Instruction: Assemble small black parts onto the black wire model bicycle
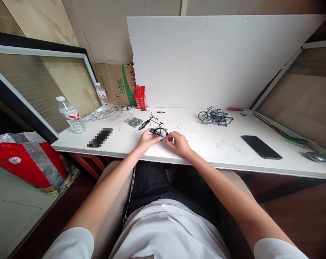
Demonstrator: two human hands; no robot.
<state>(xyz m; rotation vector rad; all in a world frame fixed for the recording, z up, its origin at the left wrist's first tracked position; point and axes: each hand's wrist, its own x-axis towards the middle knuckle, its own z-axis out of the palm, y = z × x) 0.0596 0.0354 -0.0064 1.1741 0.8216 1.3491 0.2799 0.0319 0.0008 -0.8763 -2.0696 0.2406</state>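
Observation:
A small black model bicycle [157,125] is held just above the white table, its front wheel to the left and its rear wheel toward my hands. My left hand [146,140] grips it from below, fingers by the pedals and the rear wheel. At the right side of that rear wheel, my right hand [177,143] has thumb and forefinger pinched together. Whatever is between those fingertips is too small to make out. Finished-looking model bicycles, one green [206,113] and one black [218,119], stand farther back on the right.
Black part frames [106,113] and a bag of small parts [134,122] lie on the left. Two water bottles, the nearer one [72,115], stand beside them. A red box [140,97] is behind. On the right lie a phone [262,146] and a mouse [316,156].

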